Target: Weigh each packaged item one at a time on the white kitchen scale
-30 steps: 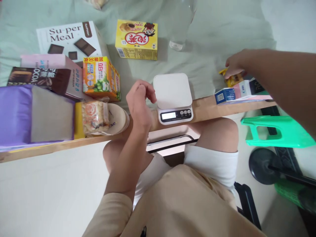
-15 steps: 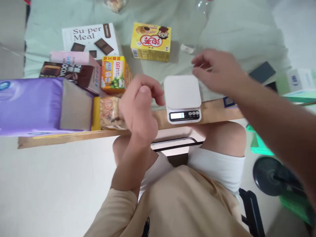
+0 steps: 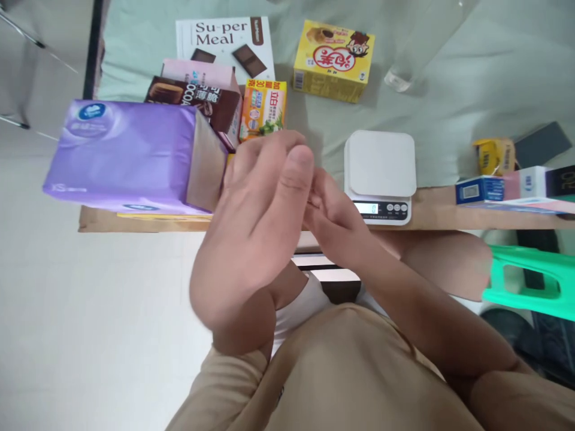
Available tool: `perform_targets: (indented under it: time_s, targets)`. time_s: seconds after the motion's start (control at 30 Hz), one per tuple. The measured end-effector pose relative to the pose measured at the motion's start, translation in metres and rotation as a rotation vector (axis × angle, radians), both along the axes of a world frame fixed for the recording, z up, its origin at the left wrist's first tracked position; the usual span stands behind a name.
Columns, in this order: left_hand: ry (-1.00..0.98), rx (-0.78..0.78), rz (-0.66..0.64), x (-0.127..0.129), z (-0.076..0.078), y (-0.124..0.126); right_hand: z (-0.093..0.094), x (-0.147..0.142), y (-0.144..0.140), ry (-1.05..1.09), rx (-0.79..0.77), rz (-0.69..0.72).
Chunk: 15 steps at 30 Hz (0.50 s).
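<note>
Now the left hand (image 3: 251, 233) is raised close to the camera, with its fingers straight and held together, the back of the hand toward the viewer. The right hand (image 3: 335, 215) comes from the right side and touches the left one near its fingertips; its fingers are mostly hidden behind the left hand, so I cannot tell if they pinch something or are simply bent. No object is visible between the two hands.

Just beside the right hand, on the wooden edge of the table (image 3: 431, 215), stands a white kitchen scale (image 3: 380, 173) — its platform has nothing on it and the small display is lit. To the left of the hands lies a big purple tissue pack (image 3: 130, 155), partly over the table edge. Behind it are a brown cocoa box (image 3: 197, 105), a pink box (image 3: 197, 72), a white "Super Meal" box (image 3: 224, 39) and an orange box (image 3: 263, 111). Farther back, on the green cloth (image 3: 449, 108), stands a yellow snack box (image 3: 332, 60), and near it a clear glass (image 3: 404, 75). At the right edge — well apart from the hands — are a small yellow packet (image 3: 494, 155) and a blue and white box (image 3: 476, 190). A green plastic stool (image 3: 530, 281) is below the table.
</note>
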State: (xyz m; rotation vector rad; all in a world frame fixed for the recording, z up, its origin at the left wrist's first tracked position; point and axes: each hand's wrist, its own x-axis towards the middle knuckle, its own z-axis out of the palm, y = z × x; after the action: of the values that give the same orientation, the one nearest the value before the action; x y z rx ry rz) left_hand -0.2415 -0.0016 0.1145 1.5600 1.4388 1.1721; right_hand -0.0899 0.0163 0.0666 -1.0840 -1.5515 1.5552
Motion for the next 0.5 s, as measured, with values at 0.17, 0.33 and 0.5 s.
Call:
perform_targets:
  time_s: [0.17, 0.33, 0.5]
  targets:
    - [-0.019, 0.017, 0.010, 0.001, 0.000, 0.001, 0.014, -0.009, 0.002, 0.094, -0.106, 0.024]
    - [0.048, 0.057, -0.026, -0.001, 0.007, -0.001, 0.014, -0.009, 0.000, 0.174, -0.209, 0.021]
    - [0.093, -0.009, -0.067, 0.001, 0.012, -0.004, 0.010, -0.001, -0.002, 0.093, -0.172, -0.018]
